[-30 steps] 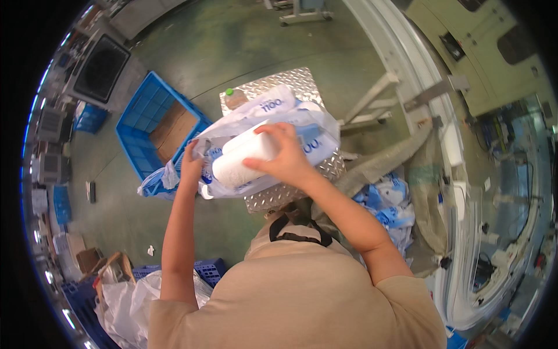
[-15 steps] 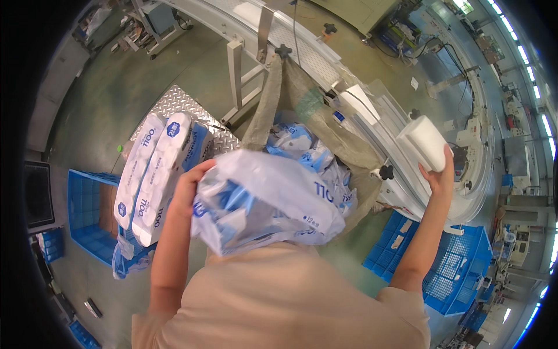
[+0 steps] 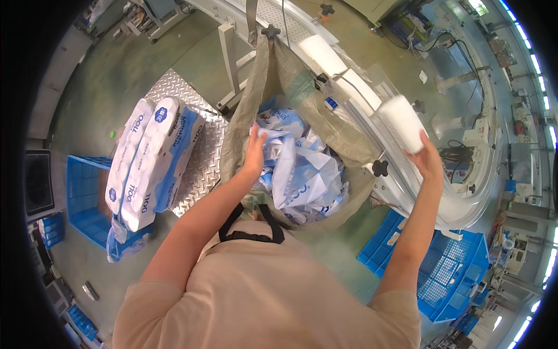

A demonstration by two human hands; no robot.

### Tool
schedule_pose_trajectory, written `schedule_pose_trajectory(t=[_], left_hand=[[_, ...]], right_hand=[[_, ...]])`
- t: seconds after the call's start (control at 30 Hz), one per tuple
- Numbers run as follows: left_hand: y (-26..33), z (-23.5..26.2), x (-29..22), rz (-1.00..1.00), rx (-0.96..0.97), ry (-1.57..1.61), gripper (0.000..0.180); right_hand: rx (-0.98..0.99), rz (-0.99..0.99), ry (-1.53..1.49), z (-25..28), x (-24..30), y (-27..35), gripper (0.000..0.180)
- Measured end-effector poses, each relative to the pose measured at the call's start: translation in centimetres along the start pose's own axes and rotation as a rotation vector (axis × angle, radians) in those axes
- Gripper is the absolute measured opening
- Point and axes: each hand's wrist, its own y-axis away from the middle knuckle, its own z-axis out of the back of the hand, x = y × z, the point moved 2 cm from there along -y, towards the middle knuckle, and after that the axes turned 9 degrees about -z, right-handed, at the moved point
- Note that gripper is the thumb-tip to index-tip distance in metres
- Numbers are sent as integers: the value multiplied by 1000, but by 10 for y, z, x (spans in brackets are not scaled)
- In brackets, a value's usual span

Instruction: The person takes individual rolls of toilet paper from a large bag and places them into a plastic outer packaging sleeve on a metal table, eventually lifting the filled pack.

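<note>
The right hand grips a roll at the conveyor, fingers curled round its near end. The left hand, fingers loosely parted and empty, is at wrappers in a sack.

Plastic wrappers crowd woven sack under person's L hand; star knob on rim juts btwn sack & R hand. Paper rolls block conveyor up-L of R hand; open floor btwn sack & blue crate gives passage.
</note>
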Motion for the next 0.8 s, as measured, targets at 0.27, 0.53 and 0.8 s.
schedule_pose_trajectory(t=[0.27, 0.53, 0.8], left_hand=[[39, 6, 1, -309, 378, -817, 71], [58, 55, -11, -311, 391, -690, 60], [116, 274, -55, -115, -509, -1382, 80]], right_hand=[[-518, 24, 1025, 43, -37, -58, 65], [448, 891, 1620, -288, -142, 81, 69], [427, -209, 2094, -190, -300, -138, 62]])
